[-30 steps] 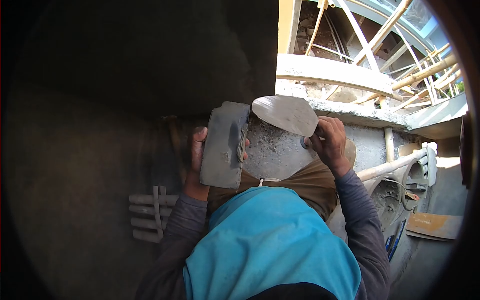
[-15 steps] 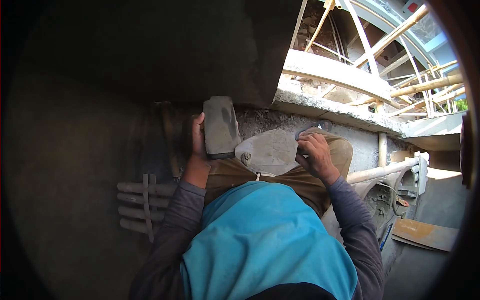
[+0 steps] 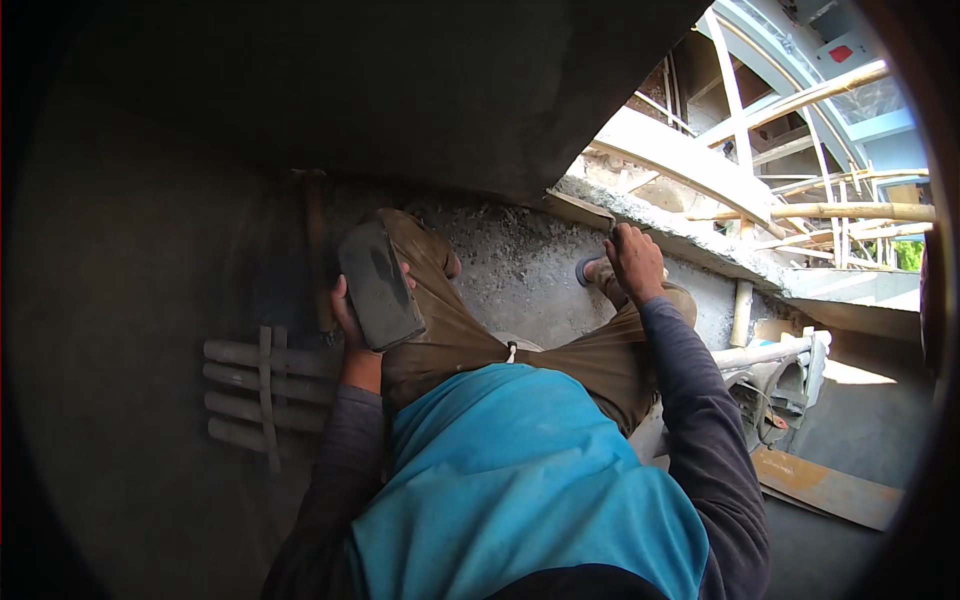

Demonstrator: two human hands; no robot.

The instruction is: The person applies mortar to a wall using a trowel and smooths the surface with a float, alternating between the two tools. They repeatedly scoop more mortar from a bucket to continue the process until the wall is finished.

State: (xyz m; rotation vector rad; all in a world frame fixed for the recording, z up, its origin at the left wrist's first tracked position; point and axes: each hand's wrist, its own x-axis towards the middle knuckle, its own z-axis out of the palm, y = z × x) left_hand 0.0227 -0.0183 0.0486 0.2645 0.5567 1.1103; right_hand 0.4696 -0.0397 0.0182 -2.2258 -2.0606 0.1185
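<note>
Left hand (image 3: 347, 318): fingers wrapped round the edge of a float (image 3: 380, 285), thumb on the near side, grip closed. The float is a grey oblong slab, tilted, held just above the left thigh and touching or nearly touching the trousers (image 3: 450, 330); which one cannot be told.

Right hand (image 3: 632, 262): fist closed on the handle of a trowel (image 3: 580, 206). The blade shows edge-on as a thin pale strip that runs up and left from the fist. Its tip lies at the seam where the rough wall (image 3: 520, 270) meets the dark slab (image 3: 450, 90) overhead.

Person: seen from above, crouched, in a blue top with grey sleeves and brown trousers, knees drawn up toward the wall.

Ledge (image 3: 680, 235): grey concrete, crumbly at its edge, just beyond the right hand.

Poles (image 3: 250, 385): four, lashed side by side, in shadow beside the left arm.

Scaffold (image 3: 850, 212): bamboo, in sunlight, well beyond the ledge.

Plank (image 3: 825, 488): orange-brown, lying flat low on the right.
</note>
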